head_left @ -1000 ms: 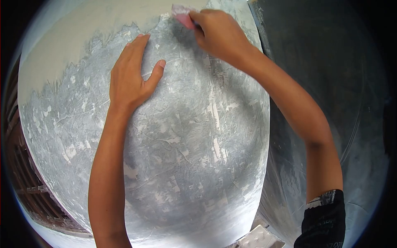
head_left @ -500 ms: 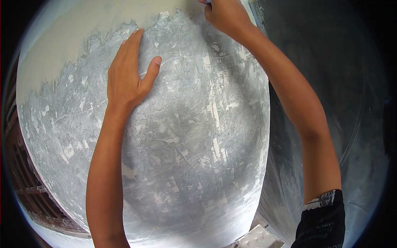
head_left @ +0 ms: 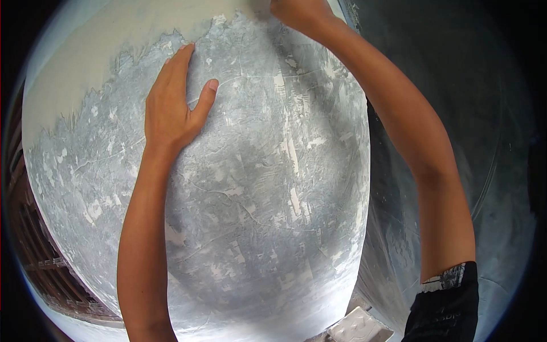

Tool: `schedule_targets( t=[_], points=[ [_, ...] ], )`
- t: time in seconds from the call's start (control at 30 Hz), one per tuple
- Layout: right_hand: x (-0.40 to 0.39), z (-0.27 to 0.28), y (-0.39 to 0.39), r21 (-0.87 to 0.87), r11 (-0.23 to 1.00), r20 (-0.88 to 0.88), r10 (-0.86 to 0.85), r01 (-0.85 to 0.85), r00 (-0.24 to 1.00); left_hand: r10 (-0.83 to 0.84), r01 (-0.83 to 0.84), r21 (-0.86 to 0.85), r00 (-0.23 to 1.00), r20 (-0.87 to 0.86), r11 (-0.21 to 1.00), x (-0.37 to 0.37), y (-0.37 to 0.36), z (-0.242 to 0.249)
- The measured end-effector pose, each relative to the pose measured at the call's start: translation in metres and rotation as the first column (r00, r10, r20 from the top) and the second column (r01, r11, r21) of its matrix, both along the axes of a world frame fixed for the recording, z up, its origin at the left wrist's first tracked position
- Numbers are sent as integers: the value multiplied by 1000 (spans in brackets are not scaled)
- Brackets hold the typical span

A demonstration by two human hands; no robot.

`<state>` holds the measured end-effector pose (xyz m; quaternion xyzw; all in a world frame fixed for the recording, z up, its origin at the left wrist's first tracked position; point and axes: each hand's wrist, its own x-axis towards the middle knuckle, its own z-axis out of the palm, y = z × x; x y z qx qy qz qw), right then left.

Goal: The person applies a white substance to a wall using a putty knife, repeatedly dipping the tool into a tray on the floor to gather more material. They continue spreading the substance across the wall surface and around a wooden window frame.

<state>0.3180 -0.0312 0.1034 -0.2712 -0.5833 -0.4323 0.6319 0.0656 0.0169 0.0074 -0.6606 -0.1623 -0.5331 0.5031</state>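
My left hand [head_left: 171, 102] lies on the mottled grey wall surface [head_left: 245, 154], fingers stretched out and thumb apart. Its fingertips sit just below the ragged edge of a smooth beige coat [head_left: 62, 85] that covers the upper left. At the top edge of the view, my right hand [head_left: 303, 16] is closed beside the upper right of the surface. Its fingertips are cut off by the frame, so what it grips cannot be made out. White patches and thin raised lines mark the grey area.
A dark wall [head_left: 456, 125] stands to the right, meeting the pale surface at a corner. Brown slatted woodwork [head_left: 45, 251] runs along the left. At the lower right is a flat piece with pale paste [head_left: 360, 326] on it.
My right hand has moved slightly up and left, and the bluish bit seen in its grip before is now out of frame. My left hand keeps its place on the surface.
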Motion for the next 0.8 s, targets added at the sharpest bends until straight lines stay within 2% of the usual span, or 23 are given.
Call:
schedule_targets(
  t=[0.03,0.17,0.23,0.27,0.33,0.37,0.4,0.43,0.47,0.53,0.6,0.67,0.7,0.73,0.8],
  points=[
    [2,-2,4,-1,1000,-1,4,-4,1000,-13,13,-5,1000,-6,1000,1,0,-1],
    [9,-37,36,29,971,155,-239,238,958,-27,27,-12,999,-25,1000,-1,-1,-1],
    [-7,-86,23,-98,921,258,-343,377,903,-42,42,-19,999,-29,999,0,-2,-2],
    [-13,-98,9,-126,928,279,-305,350,910,-49,48,-22,998,-32,999,0,-2,-1],
    [-4,-74,7,-45,979,198,-185,198,962,-41,40,-22,999,-28,999,0,-2,-1],
    [1,-55,5,62,989,132,-145,138,981,-31,31,-20,999,-30,999,0,-2,-1],
    [12,-24,2,-15,983,145,-182,186,973,-32,32,-18,999,-30,999,1,-1,0],
    [18,3,11,-21,991,-21,-133,133,991,-23,22,-19,999,-23,1000,1,-1,-1],
    [18,12,10,-17,991,-20,-131,130,991,-11,11,-16,1000,-16,1000,0,-1,-1],
    [18,19,10,-231,943,-55,-257,238,965,-7,7,-19,1000,-16,1000,0,0,-2],
    [15,-19,21,-145,896,110,-406,419,907,-13,12,-26,1000,-22,1000,1,-2,-2],
    [2,-76,27,-30,926,276,-353,375,894,-29,28,-35,999,-23,999,1,-4,-1],
    [-12,-99,16,-95,915,286,-352,392,891,-33,33,-30,999,-18,999,1,-4,-1],
    [-15,-105,10,-126,934,306,-283,333,909,-37,37,-23,999,-31,999,0,-3,0],
    [-3,-72,10,-28,976,208,-204,214,957,-39,38,-22,998,-46,999,1,-2,-2]
  ],
)
